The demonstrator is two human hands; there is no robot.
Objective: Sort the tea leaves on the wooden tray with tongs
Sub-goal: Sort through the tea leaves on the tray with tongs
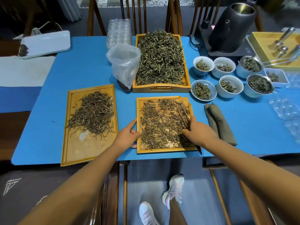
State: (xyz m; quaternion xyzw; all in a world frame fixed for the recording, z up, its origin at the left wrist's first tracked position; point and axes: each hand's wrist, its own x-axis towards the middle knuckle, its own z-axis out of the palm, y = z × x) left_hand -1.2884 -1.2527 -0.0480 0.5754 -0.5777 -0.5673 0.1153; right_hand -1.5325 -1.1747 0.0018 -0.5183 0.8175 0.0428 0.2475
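A small wooden tray (138, 111) lies on the blue table in front of me, covered with spread-out dry tea leaves (160, 124). My right hand (198, 131) grips dark wooden tongs (183, 116) over the tray's right side, tips pointing up and away into the leaves. My left hand (128, 135) holds the tray's left rim, thumb on the edge. To the left, a longer wooden tray (73, 143) carries a heap of sorted leaves (94, 114).
A deep wooden tray (162, 89) heaped with green leaves stands behind, with a plastic bag (124, 64) beside it. Several bowls of leaves (228, 86) sit at the right, a grey cloth pouch (219, 122) near my right hand, a black kettle (232, 28) at the back.
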